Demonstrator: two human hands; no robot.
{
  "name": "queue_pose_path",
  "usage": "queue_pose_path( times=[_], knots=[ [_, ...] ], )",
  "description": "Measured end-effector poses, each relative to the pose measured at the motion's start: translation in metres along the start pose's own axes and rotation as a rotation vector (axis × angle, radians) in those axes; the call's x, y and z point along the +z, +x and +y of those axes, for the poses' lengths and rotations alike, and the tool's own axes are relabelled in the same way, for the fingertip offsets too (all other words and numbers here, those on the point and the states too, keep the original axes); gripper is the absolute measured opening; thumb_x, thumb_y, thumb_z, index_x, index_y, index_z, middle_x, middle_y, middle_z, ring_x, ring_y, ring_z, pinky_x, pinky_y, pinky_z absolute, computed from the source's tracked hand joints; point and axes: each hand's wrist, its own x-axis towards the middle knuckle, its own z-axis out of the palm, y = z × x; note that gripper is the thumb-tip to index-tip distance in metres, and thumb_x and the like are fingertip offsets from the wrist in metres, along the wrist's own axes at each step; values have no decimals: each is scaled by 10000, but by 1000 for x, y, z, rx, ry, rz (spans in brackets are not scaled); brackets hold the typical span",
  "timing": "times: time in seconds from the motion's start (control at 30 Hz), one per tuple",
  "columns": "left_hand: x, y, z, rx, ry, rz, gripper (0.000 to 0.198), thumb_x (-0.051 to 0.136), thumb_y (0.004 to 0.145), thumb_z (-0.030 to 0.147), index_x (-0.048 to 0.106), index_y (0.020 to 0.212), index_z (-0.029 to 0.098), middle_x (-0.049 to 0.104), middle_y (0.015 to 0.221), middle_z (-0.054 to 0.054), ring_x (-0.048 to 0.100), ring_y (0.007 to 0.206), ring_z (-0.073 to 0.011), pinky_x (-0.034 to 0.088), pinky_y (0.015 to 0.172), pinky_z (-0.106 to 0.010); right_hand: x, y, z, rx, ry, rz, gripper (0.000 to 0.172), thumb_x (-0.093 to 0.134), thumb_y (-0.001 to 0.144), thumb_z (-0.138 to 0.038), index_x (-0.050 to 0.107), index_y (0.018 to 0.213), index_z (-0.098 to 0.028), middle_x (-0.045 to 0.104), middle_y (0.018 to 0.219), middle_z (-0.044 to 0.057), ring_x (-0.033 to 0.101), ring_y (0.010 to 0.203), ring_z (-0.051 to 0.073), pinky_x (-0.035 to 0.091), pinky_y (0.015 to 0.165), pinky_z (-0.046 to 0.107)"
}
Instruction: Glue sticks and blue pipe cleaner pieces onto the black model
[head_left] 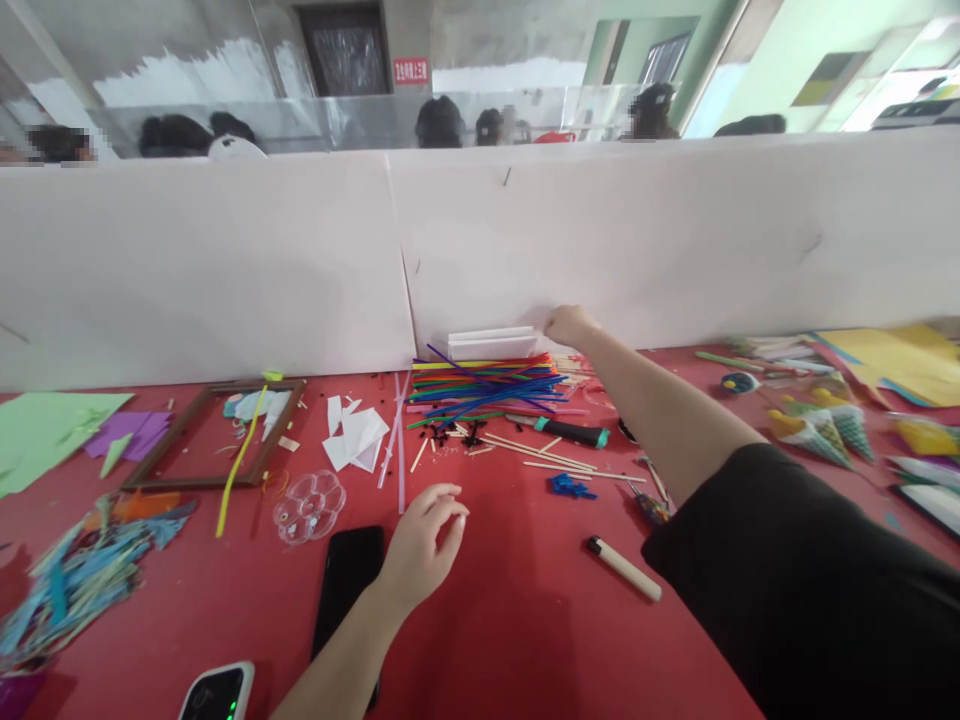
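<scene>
My right hand [571, 326] reaches out to the back of the table, close to the white partition. Its fingers are curled together beside a stack of white foam-like pieces [493, 345]; whatever they may hold is hidden. Just in front lies a pile of colourful pipe cleaners [487, 390]. My left hand [427, 545] hovers over the red table [517, 620] with nothing in it, its fingers loosely bent and apart. Under the left wrist is a black phone [346, 580]. A dark-handled cutter [570, 432] lies past the fingers, near thin wooden sticks [540, 455].
A tall white partition [615, 240] runs along the back. On the left are a brown frame [169, 437], a clear flower-shaped tray [309, 507] and raffia-like strips [90, 575]. A beige stick-like tool [626, 570], blue bits [570, 487] and paper cones [817, 432] lie on the right.
</scene>
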Motion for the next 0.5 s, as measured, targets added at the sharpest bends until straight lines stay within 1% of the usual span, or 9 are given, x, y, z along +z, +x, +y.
queue_pose_path(
  times=[0.1,0.23,0.4,0.5],
  knots=[
    [0,0,-1,-4,3,-1,170,515,968,216,681,1006,222,691,1173,-122,674,1128,-258,559,983,-430,16,-5,2,-29,26,-84,364,626,970,-369,604,1278,-176,628,1286,97,651,1084,237,572,906,451],
    [0,0,-3,-9,5,-1,176,511,970,210,682,1011,215,689,1174,-126,670,1134,-257,551,990,-427,29,-5,-4,-53,61,-125,365,626,970,-367,602,1281,-178,626,1289,100,650,1087,236,571,908,452],
    [0,1,-4,-16,-3,-8,174,512,971,212,681,1011,217,690,1170,-120,669,1133,-250,548,990,-410,36,-11,-11,-46,151,-101,356,623,972,-366,605,1278,-184,624,1295,100,648,1092,234,569,913,449],
    [1,1,-5,-21,-6,-7,175,511,970,210,680,1013,216,689,1172,-118,669,1130,-248,549,986,-409,32,-14,-10,-35,254,-40,345,618,975,-365,609,1273,-191,624,1297,99,647,1089,230,569,914,444]
  ],
)
